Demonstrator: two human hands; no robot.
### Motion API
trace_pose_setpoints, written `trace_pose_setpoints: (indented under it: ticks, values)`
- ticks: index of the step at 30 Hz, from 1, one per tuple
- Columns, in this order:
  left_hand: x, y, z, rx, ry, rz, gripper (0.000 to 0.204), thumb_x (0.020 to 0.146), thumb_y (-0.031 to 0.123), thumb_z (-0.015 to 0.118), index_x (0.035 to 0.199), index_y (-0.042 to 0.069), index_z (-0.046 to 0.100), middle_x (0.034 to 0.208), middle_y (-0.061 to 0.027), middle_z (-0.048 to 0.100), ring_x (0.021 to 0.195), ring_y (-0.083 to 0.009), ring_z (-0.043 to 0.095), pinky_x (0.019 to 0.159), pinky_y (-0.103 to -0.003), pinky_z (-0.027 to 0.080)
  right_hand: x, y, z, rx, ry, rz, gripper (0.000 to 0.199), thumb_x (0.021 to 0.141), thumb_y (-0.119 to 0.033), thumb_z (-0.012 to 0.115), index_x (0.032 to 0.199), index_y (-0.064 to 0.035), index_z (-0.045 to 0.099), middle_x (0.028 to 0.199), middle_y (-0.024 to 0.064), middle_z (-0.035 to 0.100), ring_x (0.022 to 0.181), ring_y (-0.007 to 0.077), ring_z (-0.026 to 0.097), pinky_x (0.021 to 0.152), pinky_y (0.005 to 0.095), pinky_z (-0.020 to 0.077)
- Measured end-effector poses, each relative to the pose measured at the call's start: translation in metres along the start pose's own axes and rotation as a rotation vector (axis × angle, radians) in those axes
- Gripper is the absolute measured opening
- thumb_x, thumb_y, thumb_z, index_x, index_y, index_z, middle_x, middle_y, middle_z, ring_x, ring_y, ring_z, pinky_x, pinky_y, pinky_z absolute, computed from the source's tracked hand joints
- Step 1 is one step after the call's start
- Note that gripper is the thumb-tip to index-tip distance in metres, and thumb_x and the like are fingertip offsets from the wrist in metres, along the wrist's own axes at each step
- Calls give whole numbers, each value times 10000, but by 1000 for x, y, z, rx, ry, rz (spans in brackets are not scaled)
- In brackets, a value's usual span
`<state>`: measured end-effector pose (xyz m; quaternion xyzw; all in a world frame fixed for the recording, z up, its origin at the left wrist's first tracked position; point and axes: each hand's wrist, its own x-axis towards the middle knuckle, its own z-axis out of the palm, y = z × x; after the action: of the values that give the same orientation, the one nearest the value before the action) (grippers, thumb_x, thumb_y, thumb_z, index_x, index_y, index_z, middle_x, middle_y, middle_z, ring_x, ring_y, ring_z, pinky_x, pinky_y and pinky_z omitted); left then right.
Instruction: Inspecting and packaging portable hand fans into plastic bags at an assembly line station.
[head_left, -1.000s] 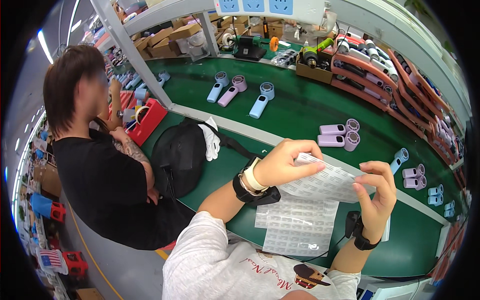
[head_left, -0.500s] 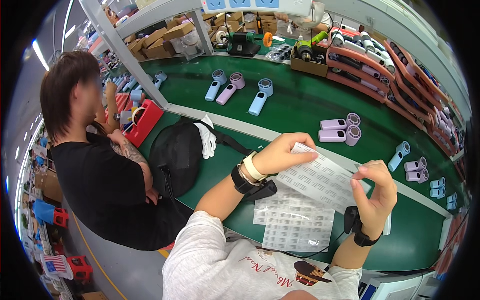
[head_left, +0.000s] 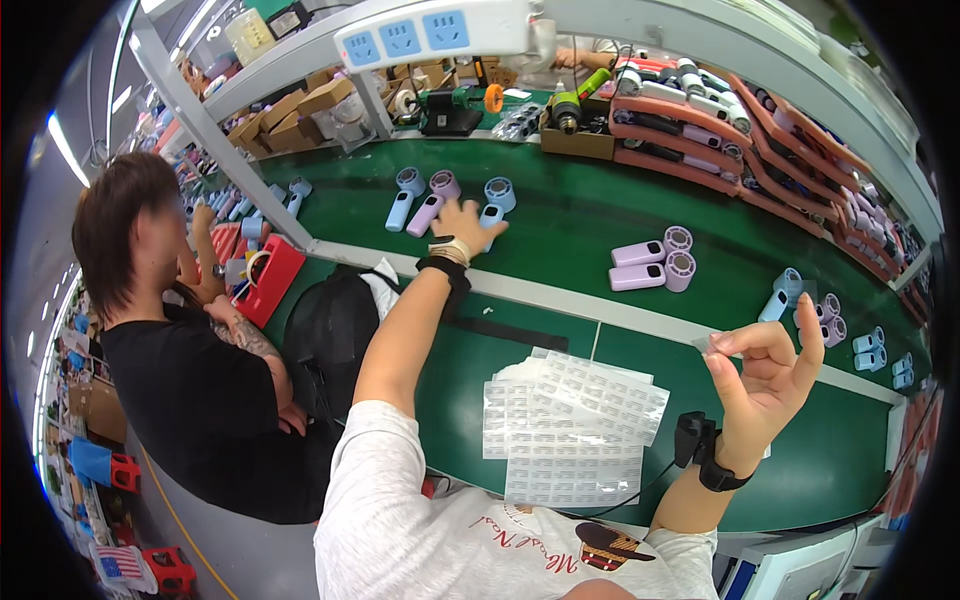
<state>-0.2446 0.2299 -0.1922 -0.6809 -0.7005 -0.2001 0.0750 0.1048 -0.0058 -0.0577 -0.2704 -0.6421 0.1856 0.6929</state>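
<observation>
Palm down, my left hand stretches past the pale rail with its fingers spread and nothing visibly in its grasp; its fingertips are at the handle of a blue fan, though I cannot tell whether they touch it. My right hand pinches a small clear piece between thumb and forefinger, its other fingers raised. Between my forearms, overlapping label sheets lie on the green tabletop, printed with rows of dark marks too small to read. Just left of that fan lies a purple fan, then another blue one; farther right, a purple pair shows a dark oval on each handle. My grey shirt carries red script and a dark cap picture. A black bag sits near my left forearm.
</observation>
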Motion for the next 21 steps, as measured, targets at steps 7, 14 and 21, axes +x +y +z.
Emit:
trace_pose_setpoints:
  ticks: [7,14,21]
  values:
    - [38,-41,15,85,-194,-353,855,700,803,449,1295,197,545,1498,-192,244,1340,-381,299,1055,-551,256,1,-5,-5,55,142,34,936,681,121,712,1429,-34,170,825,130,630,750,190,636,725,287,545]
    - [51,-26,6,116,-336,-378,819,714,803,418,1297,240,542,1467,-133,316,1319,-399,307,1048,-581,204,10,4,-6,47,79,55,969,699,126,687,1456,-58,112,852,127,623,774,169,632,762,298,552]
    - [42,44,12,-24,-363,-164,819,702,773,463,1266,189,561,1360,-164,408,1266,-387,369,1008,-577,274,14,11,-3,75,58,46,881,708,121,684,1414,-46,185,831,128,630,763,172,641,734,279,549]
